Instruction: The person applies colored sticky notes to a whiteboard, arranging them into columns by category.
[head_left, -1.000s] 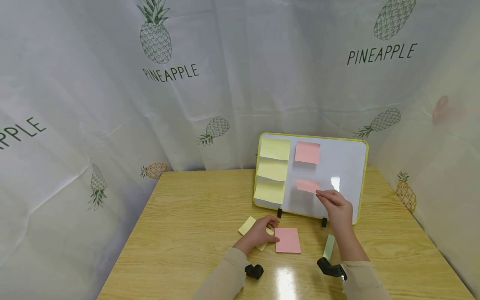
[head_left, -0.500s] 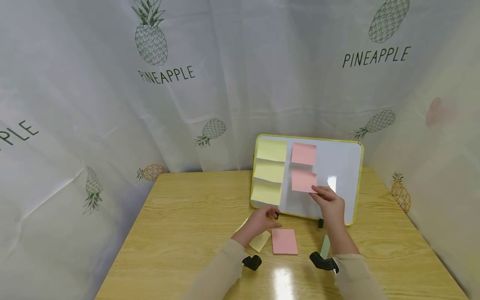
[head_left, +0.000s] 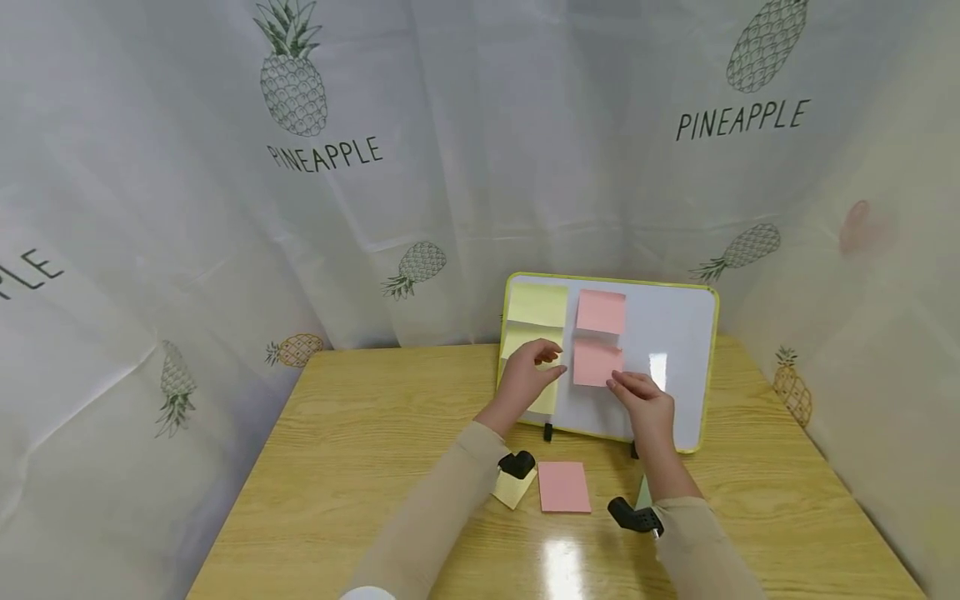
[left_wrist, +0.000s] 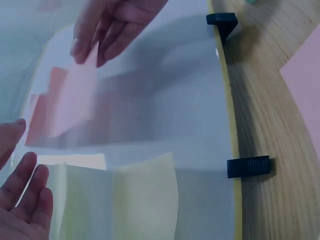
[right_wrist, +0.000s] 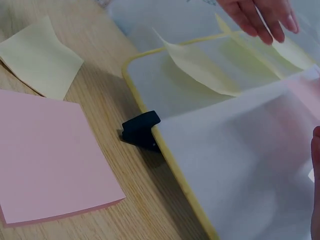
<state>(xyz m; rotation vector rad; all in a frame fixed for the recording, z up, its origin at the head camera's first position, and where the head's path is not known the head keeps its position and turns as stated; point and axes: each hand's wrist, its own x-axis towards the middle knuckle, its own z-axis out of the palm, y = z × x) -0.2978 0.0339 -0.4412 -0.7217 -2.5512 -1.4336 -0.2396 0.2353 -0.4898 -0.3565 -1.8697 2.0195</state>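
Seemingly mid-sticking: the right hand pinches the lower pink note by a corner at the board — the left hand (fingers parted, empty) hovers near; pressing the note flat likely comes next.

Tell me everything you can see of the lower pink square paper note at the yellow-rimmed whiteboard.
The lower pink square paper note looks thin and blank on its visible face. In the head view it shows against the yellow-rimmed whiteboard, below the upper pink square paper note. The grip of the right hand pinches its lower right corner, and its lower part stands off the board; whether its top edge sticks is unclear.
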